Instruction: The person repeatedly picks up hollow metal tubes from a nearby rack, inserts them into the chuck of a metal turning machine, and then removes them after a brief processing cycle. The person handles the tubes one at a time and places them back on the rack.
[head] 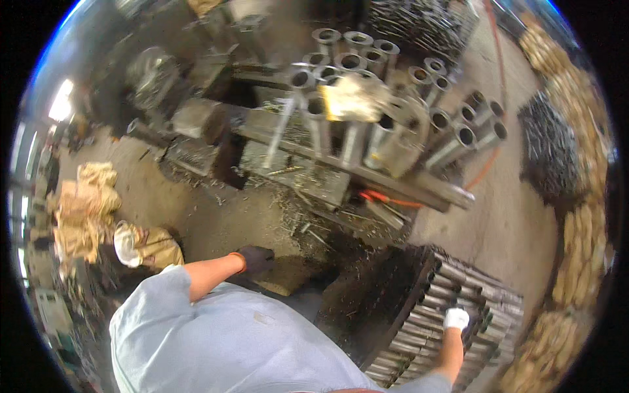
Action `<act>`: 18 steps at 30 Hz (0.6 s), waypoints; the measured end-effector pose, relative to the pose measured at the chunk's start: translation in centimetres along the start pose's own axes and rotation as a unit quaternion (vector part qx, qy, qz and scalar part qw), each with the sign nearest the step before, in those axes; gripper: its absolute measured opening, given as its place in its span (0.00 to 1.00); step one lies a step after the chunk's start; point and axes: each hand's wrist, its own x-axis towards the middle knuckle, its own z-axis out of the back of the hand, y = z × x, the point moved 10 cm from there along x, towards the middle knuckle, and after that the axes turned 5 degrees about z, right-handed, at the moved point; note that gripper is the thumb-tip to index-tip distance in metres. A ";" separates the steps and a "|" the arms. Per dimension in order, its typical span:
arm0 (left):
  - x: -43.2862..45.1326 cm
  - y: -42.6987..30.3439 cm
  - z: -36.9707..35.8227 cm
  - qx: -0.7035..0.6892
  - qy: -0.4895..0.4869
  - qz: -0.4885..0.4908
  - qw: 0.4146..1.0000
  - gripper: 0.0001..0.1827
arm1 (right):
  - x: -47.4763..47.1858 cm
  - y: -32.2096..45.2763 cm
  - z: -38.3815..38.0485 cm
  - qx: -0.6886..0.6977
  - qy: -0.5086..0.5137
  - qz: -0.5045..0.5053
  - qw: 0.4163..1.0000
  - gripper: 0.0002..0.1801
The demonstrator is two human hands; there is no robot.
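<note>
My left hand (258, 259), in a dark glove with an orange cuff, hangs in front of my body above the floor; its fingers look curled, but whether they hold anything does not show. Over at the right, my right hand (456, 318) in a white glove reaches onto stacked metal rods or tubes (417, 326) laid in rows. Its fingertips are hard to make out against the stack, so a grip cannot be told. Ahead stands a metal workbench (314, 182) bearing upright flanged metal tubes (351, 62) and a pale cloth or glove (356, 97).
A hammer-like tool (318, 237) and metal scraps lie on the floor below the bench. An orange hose (484, 169) crosses the floor at the right. Sacks (152, 245) stand at the left, a dark pile of metal pieces (548, 147) at the right.
</note>
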 end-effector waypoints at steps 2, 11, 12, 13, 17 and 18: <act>0.3 0.5 0.4 -0.061 0.035 0.070 0.995 0.28 | -2.3 -0.1 5.1 0.048 -0.037 -0.009 0.998 0.15; -9.9 -4.1 12.5 -0.163 -0.196 -0.153 0.955 0.38 | -16.0 35.0 39.8 0.240 -0.188 0.271 0.913 0.15; -12.3 -3.4 14.7 -0.181 -0.248 -0.203 0.930 0.36 | -17.8 40.1 44.7 0.303 -0.266 0.334 0.852 0.14; -14.7 -1.8 17.0 -0.196 -0.294 -0.247 0.902 0.33 | -19.0 45.1 48.3 0.271 -0.298 0.367 0.839 0.14; -20.0 13.1 20.1 -0.234 -0.187 -0.154 0.942 0.29 | -22.8 60.9 61.9 0.320 -0.389 0.476 0.721 0.17; -21.8 18.2 21.2 -0.255 -0.211 -0.110 0.937 0.28 | -23.6 63.7 64.6 0.285 -0.401 0.480 0.726 0.19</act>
